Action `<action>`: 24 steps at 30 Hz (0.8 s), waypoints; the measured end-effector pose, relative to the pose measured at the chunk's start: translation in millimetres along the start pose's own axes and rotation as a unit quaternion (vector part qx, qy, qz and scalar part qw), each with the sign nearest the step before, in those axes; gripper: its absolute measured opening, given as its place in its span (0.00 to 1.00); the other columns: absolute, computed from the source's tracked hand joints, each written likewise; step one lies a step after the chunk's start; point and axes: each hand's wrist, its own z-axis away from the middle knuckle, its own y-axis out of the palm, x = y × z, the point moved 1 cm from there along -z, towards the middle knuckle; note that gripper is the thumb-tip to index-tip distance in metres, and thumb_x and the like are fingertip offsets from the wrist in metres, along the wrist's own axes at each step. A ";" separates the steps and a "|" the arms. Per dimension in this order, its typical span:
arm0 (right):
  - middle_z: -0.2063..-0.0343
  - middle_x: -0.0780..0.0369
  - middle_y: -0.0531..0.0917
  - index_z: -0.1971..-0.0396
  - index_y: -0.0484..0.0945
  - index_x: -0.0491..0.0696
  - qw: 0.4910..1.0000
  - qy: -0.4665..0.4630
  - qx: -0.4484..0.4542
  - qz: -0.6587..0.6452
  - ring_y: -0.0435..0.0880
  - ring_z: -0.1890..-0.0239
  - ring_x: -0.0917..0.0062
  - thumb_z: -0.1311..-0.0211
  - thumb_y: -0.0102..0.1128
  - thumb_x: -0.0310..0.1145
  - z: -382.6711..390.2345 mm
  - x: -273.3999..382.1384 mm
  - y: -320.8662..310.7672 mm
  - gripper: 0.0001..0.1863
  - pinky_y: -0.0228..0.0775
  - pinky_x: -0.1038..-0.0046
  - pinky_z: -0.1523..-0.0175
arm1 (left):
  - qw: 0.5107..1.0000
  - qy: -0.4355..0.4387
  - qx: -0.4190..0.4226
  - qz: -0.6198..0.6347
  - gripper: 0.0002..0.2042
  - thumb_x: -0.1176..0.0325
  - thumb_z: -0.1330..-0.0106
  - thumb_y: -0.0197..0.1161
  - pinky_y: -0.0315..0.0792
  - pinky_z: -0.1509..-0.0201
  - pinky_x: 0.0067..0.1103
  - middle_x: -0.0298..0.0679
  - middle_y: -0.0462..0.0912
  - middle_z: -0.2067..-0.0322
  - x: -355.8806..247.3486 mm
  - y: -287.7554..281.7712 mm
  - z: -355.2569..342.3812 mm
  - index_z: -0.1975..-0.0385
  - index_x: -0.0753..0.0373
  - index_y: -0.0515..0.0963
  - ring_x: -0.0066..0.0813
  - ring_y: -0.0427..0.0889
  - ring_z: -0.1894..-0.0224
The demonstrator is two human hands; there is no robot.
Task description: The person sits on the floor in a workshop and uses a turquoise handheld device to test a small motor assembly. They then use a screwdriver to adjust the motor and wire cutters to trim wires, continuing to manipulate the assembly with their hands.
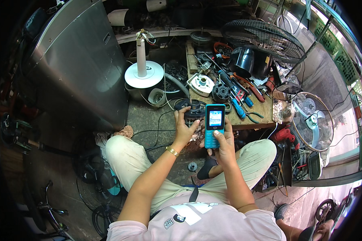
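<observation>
In the middle of the head view my left hand [186, 126] grips a dark round motor part [193, 107] at the bench's near edge, fingers curled on its side. Just to the right, my right hand [225, 146] holds a teal keypad phone [214, 138] upright, its screen lit, with the thumb pressing on the keypad. Behind them are a white fan housing [201, 86], a black motor part [220, 92] and blue-handled tools [238, 107]. Pliers [253, 118] lie to the right of the phone. A small metal disc [192, 166] rests on the floor between my legs.
A steel cabinet [80, 72] stands left; a white fan stand [134, 80] stands behind the cluttered wooden bench [239, 123]. Fans [311, 120] and a red drill [283, 135] are right, more fan parts [96, 176] lower left, cables across the floor. Another person's leg [295, 229] shows lower right.
</observation>
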 end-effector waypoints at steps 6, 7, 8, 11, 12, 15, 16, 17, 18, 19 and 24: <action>0.60 0.48 0.80 0.36 0.51 0.49 1.000 0.005 -0.002 0.001 0.86 0.76 0.66 0.35 0.51 0.32 -1.1 0.5 0.7 0.30 0.71 0.80 0.87 | 1.000 -0.002 -0.001 0.002 0.28 0.72 0.47 0.70 0.67 0.41 0.32 0.45 0.66 0.53 0.1 -0.3 0.3 0.45 0.58 0.68 0.42 0.71 0.47; 0.60 0.48 0.80 0.36 0.51 0.48 1.000 0.006 -0.003 0.002 0.86 0.76 0.66 0.35 0.51 0.32 -1.4 1.0 1.3 0.30 0.71 0.80 0.87 | 1.000 -0.003 -0.001 0.001 0.28 0.72 0.47 0.70 0.67 0.41 0.32 0.45 0.66 0.53 1.2 -0.1 0.2 0.45 0.58 0.68 0.42 0.71 0.48; 0.60 0.48 0.80 0.36 0.51 0.48 1.000 0.006 -0.003 0.004 0.86 0.76 0.66 0.35 0.51 0.32 -1.6 1.2 1.8 0.30 0.71 0.80 0.88 | 1.000 -0.004 -0.002 0.000 0.28 0.72 0.48 0.70 0.67 0.41 0.32 0.45 0.66 0.53 2.2 -0.1 0.3 0.45 0.58 0.68 0.42 0.71 0.48; 0.60 0.48 0.80 0.36 0.51 0.48 1.000 0.006 -0.005 0.008 0.86 0.76 0.66 0.35 0.50 0.32 -1.9 1.4 0.4 0.30 0.71 0.80 0.88 | 1.000 0.003 -0.003 0.001 0.28 0.72 0.48 0.70 0.67 0.41 0.32 0.45 0.66 0.53 0.8 0.4 -0.4 0.45 0.58 0.68 0.43 0.71 0.48; 0.60 0.48 0.80 0.36 0.50 0.48 1.000 0.006 -0.004 0.007 0.86 0.76 0.66 0.35 0.50 0.32 -2.0 1.5 0.7 0.30 0.71 0.80 0.88 | 1.000 0.003 -0.003 0.002 0.28 0.72 0.48 0.70 0.67 0.41 0.32 0.45 0.66 0.53 2.1 0.4 -0.2 0.45 0.58 0.68 0.42 0.71 0.48; 0.60 0.48 0.80 0.36 0.50 0.48 1.000 0.008 -0.001 0.006 0.86 0.76 0.66 0.35 0.50 0.32 -2.5 1.8 1.1 0.30 0.71 0.80 0.88 | 1.000 0.001 -0.003 0.004 0.28 0.72 0.48 0.70 0.67 0.41 0.32 0.45 0.66 0.53 4.1 0.5 -0.2 0.45 0.58 0.68 0.43 0.71 0.48; 0.60 0.48 0.80 0.36 0.50 0.48 1.000 0.009 -0.002 0.004 0.86 0.75 0.66 0.35 0.50 0.32 -2.7 1.5 0.5 0.30 0.71 0.80 0.88 | 1.000 0.000 -0.002 0.005 0.28 0.72 0.48 0.70 0.67 0.41 0.33 0.45 0.66 0.53 3.8 0.5 -0.3 0.45 0.58 0.68 0.43 0.71 0.48; 0.60 0.48 0.80 0.36 0.50 0.48 1.000 0.010 -0.003 0.003 0.86 0.75 0.66 0.35 0.50 0.32 -2.7 1.3 0.2 0.30 0.70 0.80 0.88 | 1.000 -0.001 -0.002 0.006 0.28 0.72 0.48 0.70 0.67 0.41 0.33 0.45 0.66 0.53 3.5 0.6 -0.4 0.45 0.58 0.68 0.43 0.71 0.48; 0.60 0.48 0.80 0.36 0.50 0.48 1.000 0.009 -0.002 0.003 0.86 0.75 0.66 0.35 0.50 0.31 -2.6 1.3 0.4 0.30 0.70 0.80 0.88 | 1.000 0.002 -0.004 -0.001 0.28 0.72 0.48 0.70 0.67 0.41 0.33 0.45 0.66 0.53 3.5 0.5 -0.6 0.45 0.58 0.68 0.43 0.71 0.48; 0.60 0.48 0.80 0.36 0.51 0.48 1.000 0.007 -0.001 0.002 0.86 0.75 0.66 0.35 0.50 0.31 -2.4 1.2 0.7 0.30 0.70 0.80 0.87 | 1.000 0.005 -0.005 -0.008 0.28 0.72 0.48 0.70 0.66 0.41 0.33 0.45 0.66 0.53 3.5 0.5 -0.7 0.45 0.58 0.68 0.43 0.70 0.48; 0.60 0.49 0.80 0.37 0.51 0.48 1.000 0.009 -0.001 0.000 0.86 0.75 0.66 0.37 0.52 0.30 -2.3 1.2 2.2 0.30 0.71 0.80 0.87 | 1.000 0.000 -0.006 0.001 0.28 0.73 0.48 0.69 0.66 0.40 0.33 0.46 0.66 0.52 3.9 0.3 -0.7 0.45 0.58 0.68 0.44 0.70 0.46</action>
